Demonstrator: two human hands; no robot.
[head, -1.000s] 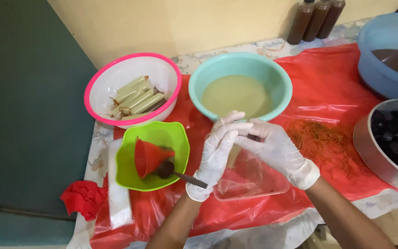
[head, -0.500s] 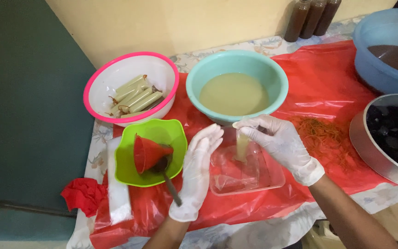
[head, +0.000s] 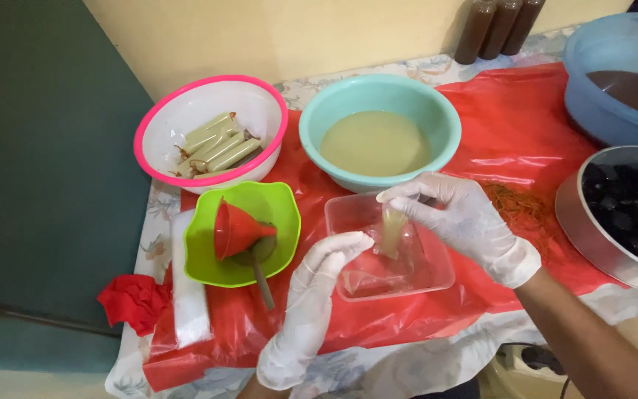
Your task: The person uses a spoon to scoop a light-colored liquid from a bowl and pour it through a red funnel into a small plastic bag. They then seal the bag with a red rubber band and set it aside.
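Both my hands wear white gloves. My right hand [head: 459,218] pinches the top of a small clear bag of pale yellowish liquid [head: 390,233], which hangs upright over a clear plastic tray [head: 437,270]. My left hand [head: 317,284] holds nothing; its fingertips rest at the tray's left edge. Just beyond stands a teal bowl [head: 319,118] full of the same pale liquid. A green bowl [head: 282,203] to the left holds a red funnel [head: 234,229] and a spoon [head: 262,281].
A pink-rimmed white bowl [head: 153,133] holds several filled, tied bags. Orange rubber bands [head: 515,207] lie on the red plastic sheet [head: 518,125]. A metal pan [head: 577,222] of dark pieces and a blue basin [head: 585,81] stand at right; brown bottles [head: 500,29] by the wall.
My hands came apart: the left let go of the bag and dropped to the tray's edge. The right now holds the filled bag alone, hanging over the tray.
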